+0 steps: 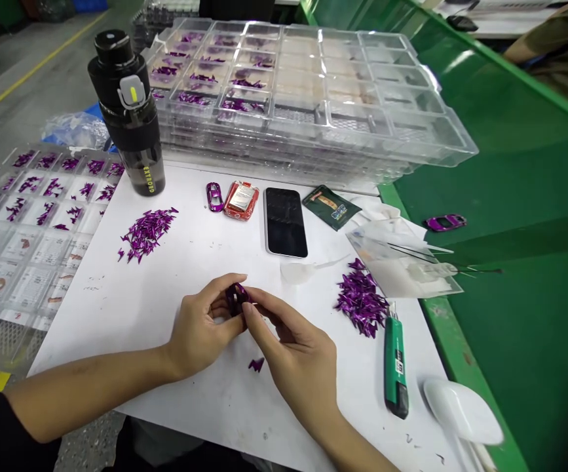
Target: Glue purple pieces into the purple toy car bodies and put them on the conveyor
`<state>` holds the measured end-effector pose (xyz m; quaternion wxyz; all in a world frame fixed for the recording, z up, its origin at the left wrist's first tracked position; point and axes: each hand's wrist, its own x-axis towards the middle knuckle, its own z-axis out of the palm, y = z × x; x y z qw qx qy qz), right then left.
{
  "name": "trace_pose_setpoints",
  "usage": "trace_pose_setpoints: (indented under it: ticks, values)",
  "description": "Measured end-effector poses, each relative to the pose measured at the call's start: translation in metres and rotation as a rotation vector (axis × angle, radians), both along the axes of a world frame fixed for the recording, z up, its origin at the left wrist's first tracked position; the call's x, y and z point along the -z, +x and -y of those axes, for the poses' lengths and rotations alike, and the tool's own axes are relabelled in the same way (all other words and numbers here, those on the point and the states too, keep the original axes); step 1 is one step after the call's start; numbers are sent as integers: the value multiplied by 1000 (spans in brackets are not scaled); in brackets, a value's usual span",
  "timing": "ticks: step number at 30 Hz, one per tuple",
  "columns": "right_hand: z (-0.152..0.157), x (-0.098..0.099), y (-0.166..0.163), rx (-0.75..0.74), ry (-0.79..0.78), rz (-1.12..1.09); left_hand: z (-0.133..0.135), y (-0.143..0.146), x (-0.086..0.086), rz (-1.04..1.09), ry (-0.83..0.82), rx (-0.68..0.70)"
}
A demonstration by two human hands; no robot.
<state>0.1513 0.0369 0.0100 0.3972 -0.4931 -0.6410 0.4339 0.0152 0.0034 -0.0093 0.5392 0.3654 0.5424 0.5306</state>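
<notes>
"What's at the far left?"

"A transparent plastic tray (18, 262) with compartments, some holding purple metallic pieces. On the white table (101, 314) beside it, a loose pile of purple pieces (147, 234) lies near a black water bottle (127, 115), which stands upright. Behind them is a stack of similar trays (308, 85)."

"And the hands?"

"The left hand (198, 331) has its fingers (217, 292) curled in around a small dark purple piece (236, 299), touching it from the left. The right hand (298, 347) meets it from the other side, its fingertips (247, 308) pressed on the same piece. The two hands nearly touch, and they hide so much of the piece that its exact shape can't be told. It's held above the table, and a stray purple piece (257, 364) lies just below."

"What's further right?"

"A white plastic scoop (296, 272) lies near a black phone (285, 223). Next comes a second purple pile (361, 300), just beside a green utility knife (396, 367). A plastic bag (401, 262) rests at the table's edge, and past it a purple toy car body (445, 223) sits on a green mat (519, 164)."
</notes>
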Motion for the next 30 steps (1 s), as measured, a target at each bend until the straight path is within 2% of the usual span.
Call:
trace_pose_setpoints:
  ticks: [7, 12, 14, 18, 20, 22, 24, 26, 28, 29, 30]
  values:
    - [6, 7, -4, 24, 130, 52, 1, 2, 8, -81, 93, -16]
    - [1, 10, 0, -4, 267, 105, -4, -4, 2, -108, 78, 37]
    - [-7, 8, 5, -61, 181, 80, -8, -10, -3, -67, 50, 116]
    - [-16, 8, 14, -252, -167, -133, -12, -18, -6, -21, 43, 267]
    - [-16, 11, 15, -300, -233, -197, -11, -18, -4, -45, 64, 280]
    - [-16, 15, 14, -286, -214, -171, -10, -16, -2, -84, 86, 272]
    - [-17, 17, 12, -269, -152, -118, -9, -13, -1, -99, 88, 264]
    - [-22, 16, 11, -307, -15, -46, -9, -13, -2, -78, 53, 260]
    - [-29, 9, 15, -333, 277, 92, -10, -13, -4, -53, 4, 241]
    - [-35, 5, 21, -296, 462, 190, -10, -14, -5, -52, -18, 228]
    - [-41, 0, 30, -190, 660, 280, -11, -14, -6, -58, -33, 215]
